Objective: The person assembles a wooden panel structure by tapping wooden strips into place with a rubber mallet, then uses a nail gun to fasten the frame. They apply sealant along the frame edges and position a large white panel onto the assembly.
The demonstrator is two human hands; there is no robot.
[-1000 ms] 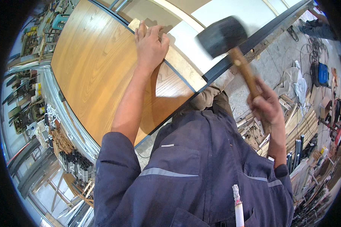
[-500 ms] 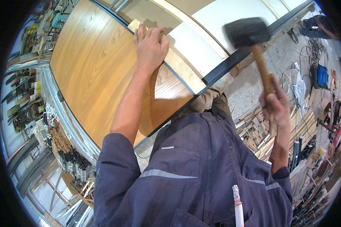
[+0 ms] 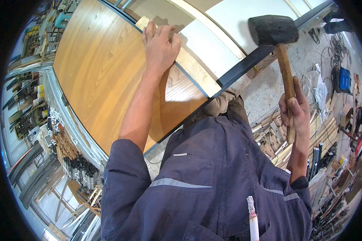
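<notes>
Left hand [image 3: 161, 48] outstretched ahead, right hand [image 3: 297, 107] curled

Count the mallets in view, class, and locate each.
1: the black-headed mallet, gripped by its wooden handle in the right hand. Others may be hidden in the surrounding clutter.

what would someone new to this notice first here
Probably the big black-headed mallet at upper right, its wooden handle gripped in the right hand. Next comes the glossy wood-grain panel at upper left, with the left hand on the pale wooden strip along its edge. The lit-looking cigarette with long ash, at the bottom edge right of centre, stands out too.
</notes>
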